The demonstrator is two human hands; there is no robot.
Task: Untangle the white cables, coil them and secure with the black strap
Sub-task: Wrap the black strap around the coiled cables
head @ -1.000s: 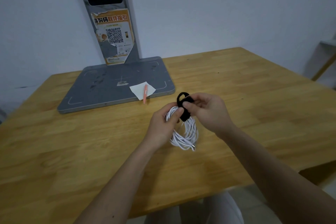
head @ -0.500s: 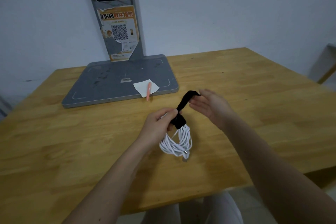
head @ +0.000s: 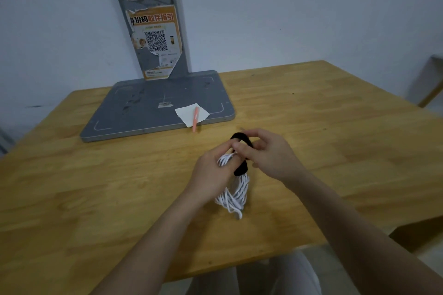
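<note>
A bundle of coiled white cables hangs above the wooden table, its lower loops near the surface. My left hand grips the top of the bundle. A black strap is wrapped around the bundle's upper part and arches up in a loop. My right hand pinches the free end of that strap over the top of the coil, touching my left fingers. The strap's middle is hidden behind my fingers.
A grey base plate with an upright post and a QR poster stands at the back left. A white paper slip and an orange pen lie on its front edge. The table's right edge drops away near a chair.
The strap's free end stuck straight up half a second ago; my right hand has folded it back over the coil into a loop. The view has shifted slightly to the left.
</note>
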